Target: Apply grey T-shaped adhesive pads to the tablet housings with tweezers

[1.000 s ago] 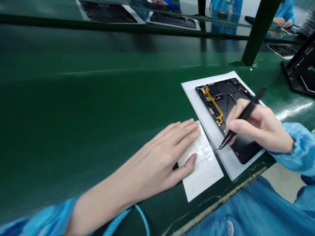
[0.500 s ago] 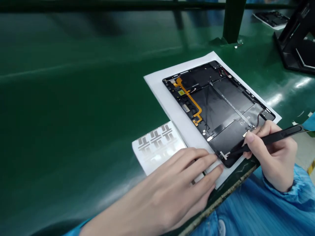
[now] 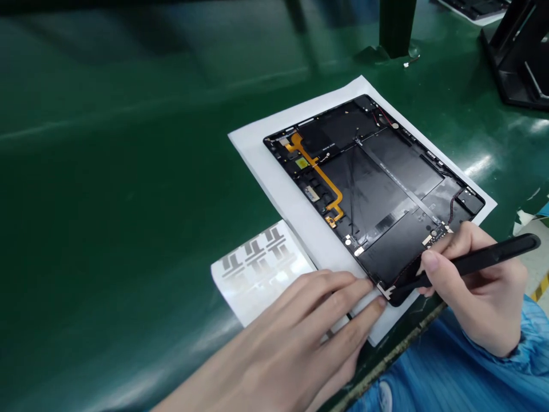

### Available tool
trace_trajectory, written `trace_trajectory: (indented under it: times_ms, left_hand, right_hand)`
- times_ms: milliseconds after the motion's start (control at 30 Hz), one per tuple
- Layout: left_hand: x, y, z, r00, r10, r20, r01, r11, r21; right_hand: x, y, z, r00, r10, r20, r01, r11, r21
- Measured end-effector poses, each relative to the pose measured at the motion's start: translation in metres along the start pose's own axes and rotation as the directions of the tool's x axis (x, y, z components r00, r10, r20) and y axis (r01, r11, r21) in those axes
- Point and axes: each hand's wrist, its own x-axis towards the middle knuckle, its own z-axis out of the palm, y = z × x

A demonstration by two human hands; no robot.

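An opened black tablet with an orange flex cable lies on a white sheet near the table's front edge. My right hand is closed around black tweezers, whose tips touch a small white strip at the tablet's near corner. My left hand lies flat with fingers stretched out, fingertips beside that same corner, resting partly on a white sticker sheet with grey shapes printed on it.
The surface is a green conveyor belt. A dark green post stands behind the tablet. A black stand sits at the far right, and another tablet on a white tray shows at the top edge.
The view has dropped and shifted. My right hand brought the tweezers from the sticker sheet to the tablet's near corner. My left hand slid from the sticker sheet toward that corner.
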Motion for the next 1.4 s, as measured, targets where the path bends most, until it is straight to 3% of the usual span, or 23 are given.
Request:
trace_trajectory:
  times_ms: [633,933,1100,1300,1400]
  left_hand:
    - [-0.008,-0.001,0.0,1.0,0.019,0.022,-0.019,1.0,-0.004]
    - [-0.006,0.003,-0.001,0.997,-0.059,0.043,0.059,0.998,0.015]
    - [-0.005,0.006,0.001,0.995,-0.095,0.016,0.095,0.995,-0.023]
    - [0.0,0.005,-0.004,1.0,-0.018,0.016,0.017,0.998,0.053]
    - [0.002,0.004,-0.004,1.0,-0.029,-0.011,0.03,0.997,0.067]
  right_hand:
    - [0.0,-0.001,0.001,1.0,0.004,0.0,-0.004,0.996,-0.09]
    - [0.0,0.0,0.0,0.999,-0.028,0.014,0.03,0.991,-0.132]
    - [0.002,-0.003,-0.004,0.996,-0.047,-0.07,0.037,0.989,-0.146]
    - [0.001,-0.004,-0.003,0.995,-0.003,0.1,0.014,0.994,-0.108]
    - [0.0,-0.003,-0.001,0.994,0.005,0.105,0.009,0.992,-0.129]
